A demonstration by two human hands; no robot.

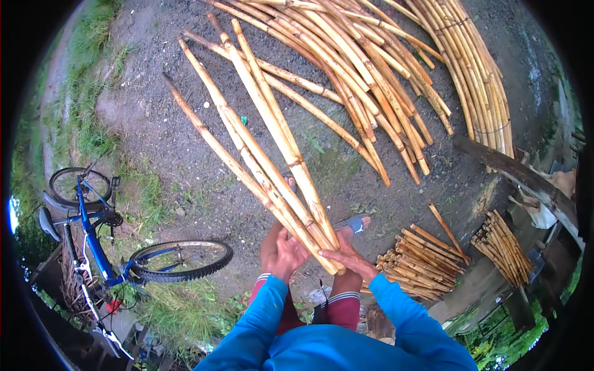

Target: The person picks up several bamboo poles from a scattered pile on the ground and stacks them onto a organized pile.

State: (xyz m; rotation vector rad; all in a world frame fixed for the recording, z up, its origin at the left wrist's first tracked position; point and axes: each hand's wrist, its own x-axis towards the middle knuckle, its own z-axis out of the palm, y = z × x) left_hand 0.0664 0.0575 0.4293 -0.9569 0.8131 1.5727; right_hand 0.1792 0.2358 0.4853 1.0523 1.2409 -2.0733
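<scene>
Several long yellow-brown bamboo poles (296, 163) lie together in my two hands, their near ends gathered in front of my thighs and their far ends fanned out over the gravel. Against the left side of the near ends, my left hand (289, 252) is closed on the poles. My right hand (348, 256) grips them from the right, its thumb across the top near the cut ends. The undersides of both grips are hidden. Beyond the held poles, a loose spread of bamboo poles (362, 59) lies on the ground.
A tied bundle of long poles (473, 77) lies at the far right. Shorter bamboo pieces (417, 263) are stacked at the near right, with another short bundle (502, 244) beyond. A thick wooden beam (526, 177) juts in there. At left is a blue bicycle (93, 244) on grass.
</scene>
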